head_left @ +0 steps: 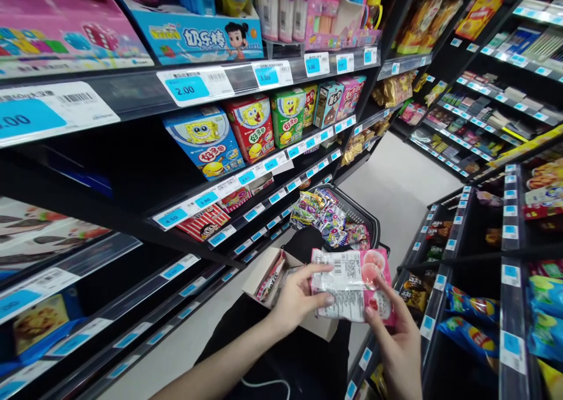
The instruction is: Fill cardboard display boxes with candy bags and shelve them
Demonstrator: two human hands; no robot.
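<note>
Both of my hands hold a pink and white candy bag (341,291), its printed back with a barcode facing me. My left hand (294,297) pinches its left edge between thumb and fingers. My right hand (393,324) grips the right end, where pink round shapes are printed. Below the bag, an open white cardboard box (255,274) rests by my lap with a few small packets inside; the bag and my left hand hide part of it. Just beyond stands a dark shopping basket (373,224) on the floor, holding several colourful candy bags (329,215).
On the left, a shelf rack carries SpongeBob snack boxes (250,127) and a blue candy display box (197,33). Blue chip bags (472,335) lie on the right rack. Grey floor (400,168) runs between the racks, with more shelves at the far end.
</note>
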